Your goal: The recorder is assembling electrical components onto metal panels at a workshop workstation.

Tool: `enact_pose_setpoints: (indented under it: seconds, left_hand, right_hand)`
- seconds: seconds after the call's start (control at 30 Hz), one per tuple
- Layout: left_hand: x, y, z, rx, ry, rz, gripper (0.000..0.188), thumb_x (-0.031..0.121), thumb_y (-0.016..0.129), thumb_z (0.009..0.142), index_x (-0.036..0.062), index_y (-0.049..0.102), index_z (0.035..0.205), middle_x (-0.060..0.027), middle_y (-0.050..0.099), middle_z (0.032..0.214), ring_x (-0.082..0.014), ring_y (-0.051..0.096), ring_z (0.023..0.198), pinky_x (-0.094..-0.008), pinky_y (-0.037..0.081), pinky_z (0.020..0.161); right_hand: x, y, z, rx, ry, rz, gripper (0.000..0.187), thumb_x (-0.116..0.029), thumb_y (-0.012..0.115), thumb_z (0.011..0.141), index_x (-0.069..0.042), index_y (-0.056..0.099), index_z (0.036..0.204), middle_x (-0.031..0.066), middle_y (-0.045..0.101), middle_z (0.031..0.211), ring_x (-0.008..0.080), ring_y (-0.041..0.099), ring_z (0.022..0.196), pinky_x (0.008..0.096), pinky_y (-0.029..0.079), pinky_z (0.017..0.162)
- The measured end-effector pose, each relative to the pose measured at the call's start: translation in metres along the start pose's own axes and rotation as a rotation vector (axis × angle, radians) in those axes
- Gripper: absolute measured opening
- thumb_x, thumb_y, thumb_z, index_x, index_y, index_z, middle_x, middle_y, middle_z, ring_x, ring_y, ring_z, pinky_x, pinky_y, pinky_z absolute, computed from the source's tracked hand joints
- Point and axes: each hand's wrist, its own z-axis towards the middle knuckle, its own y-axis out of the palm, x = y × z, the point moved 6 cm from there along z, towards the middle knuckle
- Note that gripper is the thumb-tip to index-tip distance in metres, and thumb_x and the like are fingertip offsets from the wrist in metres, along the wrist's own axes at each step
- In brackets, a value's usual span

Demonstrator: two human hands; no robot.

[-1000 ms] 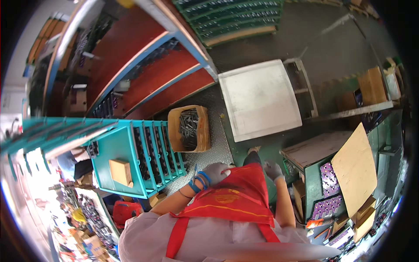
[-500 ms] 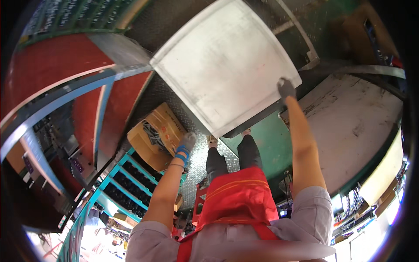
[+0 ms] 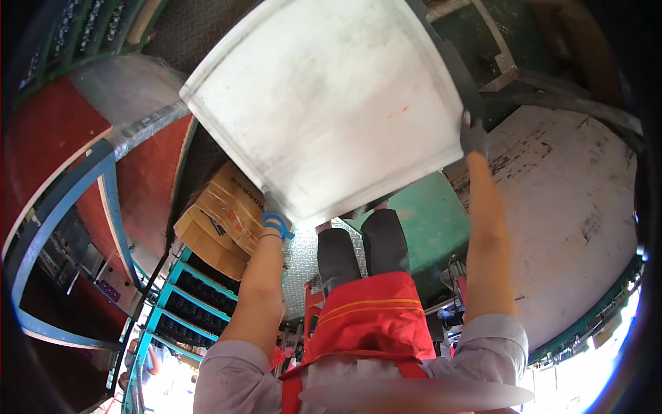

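A large white panel point(image 3: 324, 110), almost square with raised rims and smudges, fills the upper middle, tilted in front of me. My right hand point(image 3: 474, 136), in a grey glove, is closed on its near right corner, the fingers partly hidden. At the near left edge, my left hand point(image 3: 271, 201) holds the rim, with most of its fingers out of sight behind the panel. A blue band point(image 3: 277, 224) circles my left wrist. A dark surface point(image 3: 463, 86) shows along the panel's right edge.
An open cardboard box point(image 3: 224, 224) holding dark pieces stands left of my left hand, beside a teal rack point(image 3: 196, 297). A blue metal frame point(image 3: 103, 162) with red boards is farther left. At right lies a worn pale tabletop point(image 3: 558, 221); a green board point(image 3: 431, 214) is nearer.
My left hand has moved up from beside the box onto the panel's near left edge. The panel has shifted left and looks larger, and my right hand has moved slightly right with its corner.
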Motion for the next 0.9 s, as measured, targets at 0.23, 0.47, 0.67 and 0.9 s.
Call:
enact_pose_setpoints:
  seconds: [0.23,0.47,0.67,0.9]
  left_hand:
    - [0.040,-0.191,-0.002,-0.055,0.325,0.207,0.066,0.057,0.043,0.091,-0.0018,0.058,0.117,-0.0103,0.064,0.102,-0.0213,0.060,0.088,-0.0331,0.049,0.080]
    - [0.049,-0.288,-0.183,0.242,0.729,0.809,0.055,0.051,0.047,0.091,-0.0004,0.061,0.076,-0.0120,0.057,0.064,-0.0269,0.055,0.060,-0.0416,0.043,0.053]
    - [0.049,-0.342,-0.276,0.132,0.705,0.305,0.064,0.050,0.045,0.093,-0.0106,0.059,0.108,-0.0177,0.067,0.095,-0.0265,0.063,0.090,-0.0349,0.050,0.080]
    - [0.148,-0.294,-0.502,-0.263,1.317,0.079,0.070,0.057,0.041,0.092,-0.0090,0.062,0.104,-0.0135,0.067,0.093,-0.0259,0.062,0.078,-0.0355,0.051,0.071]
  right_hand:
    - [0.128,0.022,-0.203,-0.495,0.003,-0.009,0.080,-0.065,0.026,0.092,0.005,0.052,0.123,0.0315,0.055,0.116,0.0437,0.054,0.109,0.0481,0.041,0.093]
    - [0.139,-0.106,-0.366,-0.449,0.146,0.705,0.055,-0.041,0.058,0.087,0.005,0.058,0.117,0.0224,0.065,0.106,0.0335,0.065,0.094,0.0407,0.048,0.084]
    - [0.165,-0.262,-0.519,-0.008,0.061,0.548,0.061,-0.057,0.059,0.078,0.004,0.064,0.081,0.0275,0.060,0.078,0.0399,0.060,0.075,0.0442,0.045,0.069]
    - [0.252,-0.360,-0.691,0.425,-0.048,1.044,0.050,-0.047,0.059,0.083,0.003,0.061,0.088,0.0194,0.057,0.071,0.0273,0.055,0.066,0.0376,0.044,0.063]
